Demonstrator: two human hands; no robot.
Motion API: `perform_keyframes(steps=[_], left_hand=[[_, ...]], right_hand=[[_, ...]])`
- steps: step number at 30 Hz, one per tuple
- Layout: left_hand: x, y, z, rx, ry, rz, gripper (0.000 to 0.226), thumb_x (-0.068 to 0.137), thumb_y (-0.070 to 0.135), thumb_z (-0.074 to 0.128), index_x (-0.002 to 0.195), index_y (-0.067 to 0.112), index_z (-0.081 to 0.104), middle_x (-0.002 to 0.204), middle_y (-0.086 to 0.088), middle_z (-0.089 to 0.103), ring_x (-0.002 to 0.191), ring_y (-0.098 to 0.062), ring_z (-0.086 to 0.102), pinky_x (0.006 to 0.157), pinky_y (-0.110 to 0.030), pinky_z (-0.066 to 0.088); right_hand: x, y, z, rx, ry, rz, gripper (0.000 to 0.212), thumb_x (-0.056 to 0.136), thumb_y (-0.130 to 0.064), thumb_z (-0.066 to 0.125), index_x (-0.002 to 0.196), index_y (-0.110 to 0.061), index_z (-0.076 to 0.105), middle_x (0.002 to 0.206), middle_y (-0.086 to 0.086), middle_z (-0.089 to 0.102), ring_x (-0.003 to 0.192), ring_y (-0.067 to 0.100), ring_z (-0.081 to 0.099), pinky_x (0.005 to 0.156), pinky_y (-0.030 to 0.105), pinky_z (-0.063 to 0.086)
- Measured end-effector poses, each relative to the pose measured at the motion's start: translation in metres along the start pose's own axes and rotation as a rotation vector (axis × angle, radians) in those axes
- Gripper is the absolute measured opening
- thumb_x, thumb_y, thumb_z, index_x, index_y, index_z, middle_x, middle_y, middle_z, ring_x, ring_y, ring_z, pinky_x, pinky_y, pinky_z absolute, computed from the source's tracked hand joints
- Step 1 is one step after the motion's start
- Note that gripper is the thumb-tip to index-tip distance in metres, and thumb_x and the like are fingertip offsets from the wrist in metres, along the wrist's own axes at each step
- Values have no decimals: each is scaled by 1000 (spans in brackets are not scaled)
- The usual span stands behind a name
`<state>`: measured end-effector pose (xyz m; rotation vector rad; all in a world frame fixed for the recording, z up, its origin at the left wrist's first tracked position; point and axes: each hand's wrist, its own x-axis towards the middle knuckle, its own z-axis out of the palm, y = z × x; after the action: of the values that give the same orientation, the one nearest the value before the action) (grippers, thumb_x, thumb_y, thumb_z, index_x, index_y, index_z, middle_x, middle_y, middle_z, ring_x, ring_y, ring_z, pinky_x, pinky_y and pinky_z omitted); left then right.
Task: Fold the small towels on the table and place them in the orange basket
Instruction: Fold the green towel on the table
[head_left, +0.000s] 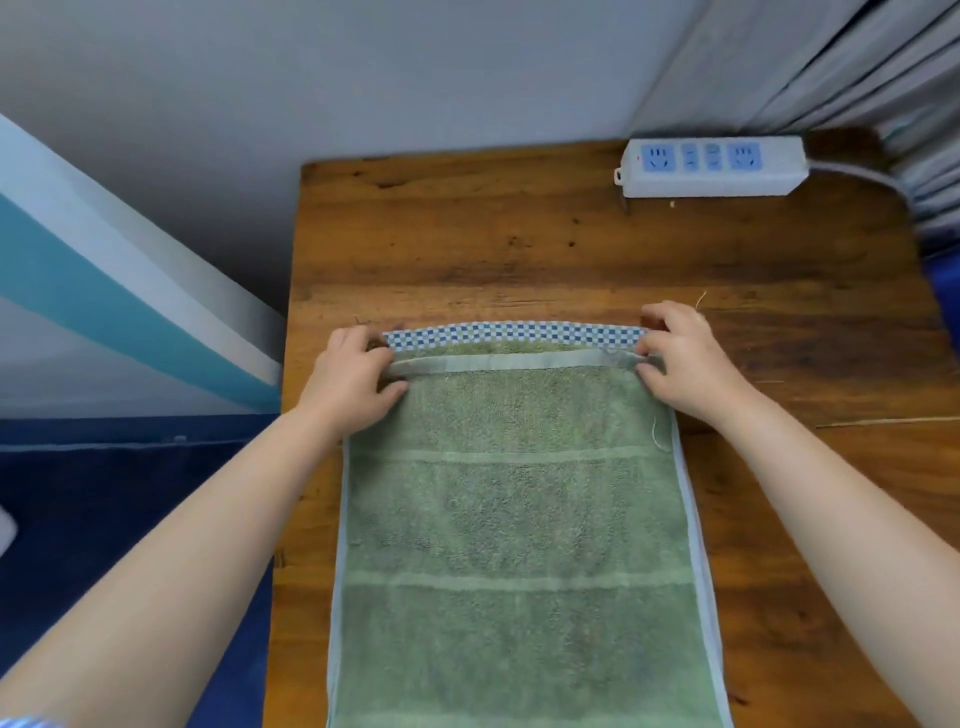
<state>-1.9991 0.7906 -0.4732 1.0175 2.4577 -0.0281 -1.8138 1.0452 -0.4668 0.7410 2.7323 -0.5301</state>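
**Both hands at the far corners of the towel**

One green towel (519, 519) lies flat on the table (519, 234), long axis running toward the person. The left hand (353, 379) and right hand (680, 358) each pinch a far corner, equally near. A checkered edge (514, 334) beyond may belong to a second towel. No orange basket shows.

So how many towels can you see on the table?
2: a green towel spread out with both hands pinching its far corners, and a blue-checked towel peeking out beneath its far edge. More may be hidden underneath.
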Motion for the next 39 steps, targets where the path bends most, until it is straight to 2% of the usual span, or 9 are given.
perform_keyframes(steps=[3, 5, 10, 15, 24, 28, 34, 37, 39], left_hand=[[5, -8, -6, -31, -73, -11, 32, 89, 27, 55, 110, 4, 61, 149, -11, 27, 138, -30, 18, 113, -40, 20], [9, -10, -13, -27, -131, 19, 28, 90, 25, 55, 106, 3, 62, 149, -13, 27, 137, -31, 22, 113, -40, 24], [16, -10, -28, 96, -144, 125, 22, 92, 25, 52, 101, 8, 64, 121, -12, 52, 111, -29, 44, 94, -35, 40], [6, -13, -27, 82, -29, 204, 21, 95, 21, 48, 95, 5, 61, 97, -11, 62, 93, -27, 53, 78, -35, 43], [-36, -16, -23, 138, 179, 131, 30, 98, 33, 38, 79, 10, 36, 71, -2, 40, 70, -20, 40, 62, -30, 28], [-53, -10, -34, 97, 202, 106, 30, 98, 32, 37, 78, 10, 35, 62, 6, 26, 71, -21, 38, 61, -30, 27], [-98, -3, -55, -1, 288, 53, 24, 99, 29, 38, 89, 7, 39, 71, -5, 43, 70, -25, 43, 60, -34, 34], [-129, -7, -68, 123, 315, 209, 18, 98, 22, 43, 96, 5, 48, 77, -9, 53, 75, -24, 47, 59, -35, 40], [-158, -8, -76, 310, 349, 458, 17, 82, 16, 69, 76, 7, 56, 62, -5, 59, 61, -25, 57, 45, -30, 46]], right_hand=[[6, 1, -8, -33, -100, -11, 22, 88, -10, 55, 105, 2, 64, 146, 14, 34, 136, 30, 26, 113, 36, 20], [11, 0, -13, -33, -134, -30, 18, 86, -11, 58, 98, -1, 66, 136, 15, 44, 127, 31, 38, 107, 35, 29], [17, -4, -27, -91, -176, -89, 16, 83, -13, 61, 95, -5, 68, 106, 11, 63, 101, 27, 51, 84, 32, 41], [5, -4, -37, -1, -152, -79, 12, 88, -13, 57, 95, -6, 64, 85, 5, 58, 81, 21, 51, 68, 25, 32], [-30, 4, -53, 147, -101, -43, 11, 88, -18, 59, 85, -8, 59, 85, 8, 61, 83, 26, 56, 74, 36, 46], [-47, 0, -64, 168, -58, -56, 12, 87, -17, 59, 79, -11, 54, 81, 4, 57, 80, 22, 53, 70, 31, 41], [-95, -16, -86, 240, 68, -61, 13, 91, -14, 53, 80, -10, 48, 78, 8, 55, 69, 22, 48, 56, 28, 36], [-128, -28, -94, 265, 158, -56, 12, 93, -11, 48, 82, -9, 43, 75, 9, 50, 69, 25, 45, 60, 29, 30], [-156, -39, -100, 284, 248, -43, 10, 94, -8, 45, 85, -9, 41, 72, 10, 48, 72, 25, 44, 63, 28, 26]])
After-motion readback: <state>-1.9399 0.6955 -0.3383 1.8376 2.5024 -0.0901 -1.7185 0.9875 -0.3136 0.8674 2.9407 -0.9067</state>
